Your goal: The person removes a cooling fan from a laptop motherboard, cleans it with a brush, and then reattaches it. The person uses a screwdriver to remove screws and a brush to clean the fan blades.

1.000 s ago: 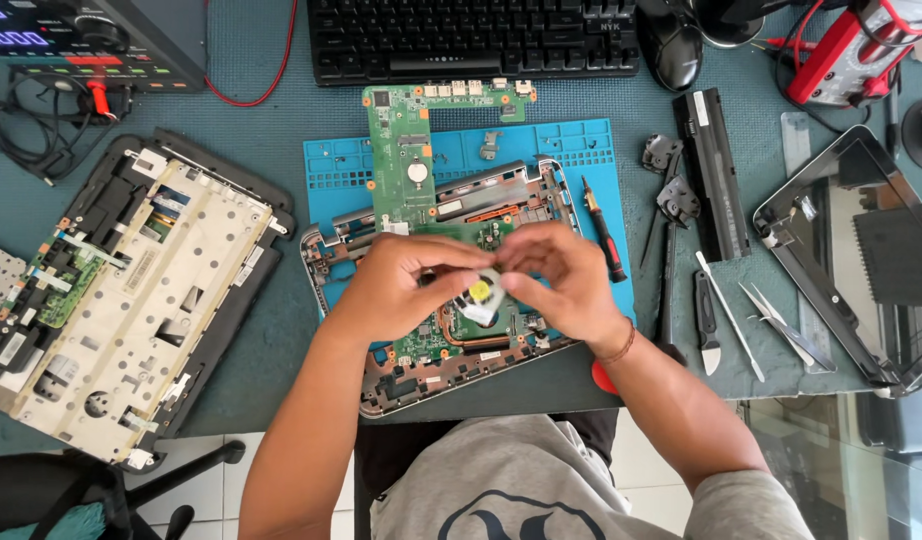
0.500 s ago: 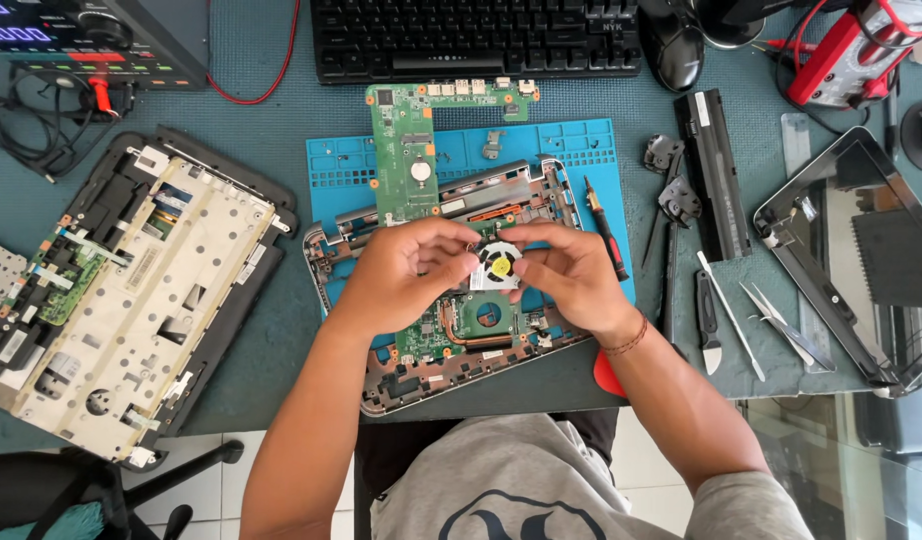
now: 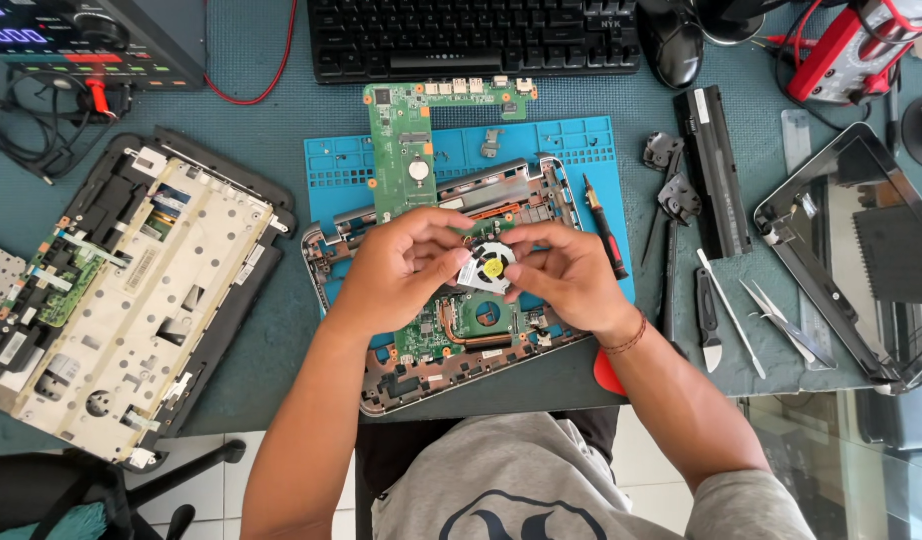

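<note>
left hand (image 3: 406,265) and right hand (image 3: 571,275) both pinching small cooling fan (image 3: 487,266), grip closed, just above open laptop base (image 3: 421,375), screwdriver (image 3: 605,237) beside base

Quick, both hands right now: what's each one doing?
Left hand: closed on the small cooling fan, gripping its left edge.
Right hand: closed on the same fan, gripping its right edge.

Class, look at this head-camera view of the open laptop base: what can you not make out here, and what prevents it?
1. Head view: most of the small fan is covered by the fingers of the left hand and right hand.
2. The middle of the laptop base lies hidden under both hands.
3. The black keyboard is cut off by the top edge.
4. The board's small parts are too tiny to identify.
</note>
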